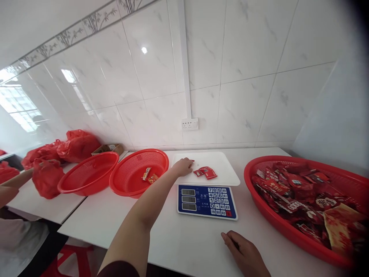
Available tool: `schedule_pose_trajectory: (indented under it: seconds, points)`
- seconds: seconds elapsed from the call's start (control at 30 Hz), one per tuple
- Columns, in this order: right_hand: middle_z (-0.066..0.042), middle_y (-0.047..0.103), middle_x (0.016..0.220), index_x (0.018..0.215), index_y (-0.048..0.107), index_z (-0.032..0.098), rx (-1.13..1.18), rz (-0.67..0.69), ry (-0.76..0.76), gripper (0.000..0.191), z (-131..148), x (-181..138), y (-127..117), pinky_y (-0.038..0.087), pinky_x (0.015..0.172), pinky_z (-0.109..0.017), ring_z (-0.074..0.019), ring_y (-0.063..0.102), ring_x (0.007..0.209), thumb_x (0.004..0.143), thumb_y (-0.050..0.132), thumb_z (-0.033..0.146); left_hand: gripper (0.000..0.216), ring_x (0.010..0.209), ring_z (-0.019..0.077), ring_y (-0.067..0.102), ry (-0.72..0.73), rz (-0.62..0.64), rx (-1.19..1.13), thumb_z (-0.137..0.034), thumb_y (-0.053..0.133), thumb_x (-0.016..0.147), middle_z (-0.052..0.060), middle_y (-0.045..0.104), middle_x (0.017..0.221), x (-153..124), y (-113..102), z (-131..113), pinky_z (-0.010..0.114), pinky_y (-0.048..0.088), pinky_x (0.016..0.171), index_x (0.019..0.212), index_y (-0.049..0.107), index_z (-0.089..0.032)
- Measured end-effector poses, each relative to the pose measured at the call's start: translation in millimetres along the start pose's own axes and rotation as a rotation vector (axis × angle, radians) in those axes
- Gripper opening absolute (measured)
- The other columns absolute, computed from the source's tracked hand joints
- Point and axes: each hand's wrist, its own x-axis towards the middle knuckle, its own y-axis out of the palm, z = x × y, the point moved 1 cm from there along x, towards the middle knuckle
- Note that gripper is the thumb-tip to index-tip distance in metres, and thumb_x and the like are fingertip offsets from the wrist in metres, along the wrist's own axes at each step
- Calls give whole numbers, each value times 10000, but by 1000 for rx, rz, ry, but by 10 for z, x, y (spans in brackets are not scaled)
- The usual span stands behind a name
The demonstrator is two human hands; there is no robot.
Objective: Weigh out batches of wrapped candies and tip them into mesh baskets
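My left hand reaches out over the white pan of a weighing scale, fingers curled on a small red packet at the pan's far edge. Two or three red packets lie on the pan just right of that hand. My right hand rests palm down on the white table in front of the scale, fingers loosely together, nothing visible in it. The scale's blue keypad panel faces me.
A large red basket full of red packets stands at the right. Two red baskets, one with two packets and one empty, sit at the left. Red plastic bags and another person's arm are far left.
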Motion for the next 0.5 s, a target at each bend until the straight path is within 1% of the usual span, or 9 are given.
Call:
schedule_pose_trajectory:
  seconds: [0.1, 0.2, 0.27, 0.33, 0.4, 0.43, 0.5]
  points:
    - [30, 433, 539, 579, 343, 205, 0, -19, -18, 445, 3, -8, -2, 385, 488, -191, -117, 437, 515, 822, 348, 578, 318, 951, 227, 583, -62, -46, 11, -114, 451, 804, 91, 589, 1090, -106, -39, 13, 306, 458, 761, 1105, 503, -198]
    - [31, 423, 531, 573, 335, 204, 9, -44, -20, 447, -14, -13, 16, 372, 474, -191, -115, 425, 507, 822, 349, 575, 393, 928, 221, 594, -139, -121, 25, -52, 377, 821, 85, 599, 1084, -273, -182, 107, 319, 464, 743, 1169, 455, -217]
    - [32, 417, 532, 573, 327, 204, 12, -41, -21, 449, -24, -13, 28, 365, 472, -191, -114, 422, 507, 826, 341, 575, 445, 999, 231, 567, -204, -193, 39, -13, 337, 820, 104, 558, 1159, -423, -325, 218, 345, 455, 785, 1209, 425, -212]
    - [32, 420, 532, 573, 325, 203, 7, -38, -30, 449, -26, -12, 31, 361, 476, -192, -114, 421, 508, 827, 339, 573, 478, 1123, 247, 491, -260, -258, 49, 11, 307, 817, 126, 497, 1239, -577, -462, 325, 393, 415, 875, 1240, 401, -192]
    - [32, 426, 532, 572, 329, 201, 2, -40, -34, 448, -18, -8, 25, 357, 482, -195, -114, 422, 507, 825, 343, 571, 435, 1223, 258, 393, -272, -285, 43, -18, 301, 837, 131, 451, 1291, -693, -540, 366, 435, 345, 963, 1222, 431, -173]
    - [32, 427, 532, 573, 333, 201, 1, -38, -29, 447, -11, -5, 21, 356, 485, -195, -114, 424, 509, 824, 346, 571, 398, 1244, 253, 367, -256, -278, 31, -54, 309, 853, 121, 443, 1305, -724, -543, 348, 435, 322, 990, 1202, 457, -172]
    - [34, 421, 528, 574, 337, 201, 1, -25, -7, 449, 4, 2, 8, 350, 486, -197, -115, 424, 511, 821, 349, 575, 343, 1238, 224, 380, -183, -226, -10, -134, 346, 871, 80, 460, 1311, -720, -474, 227, 389, 325, 1010, 1174, 496, -192]
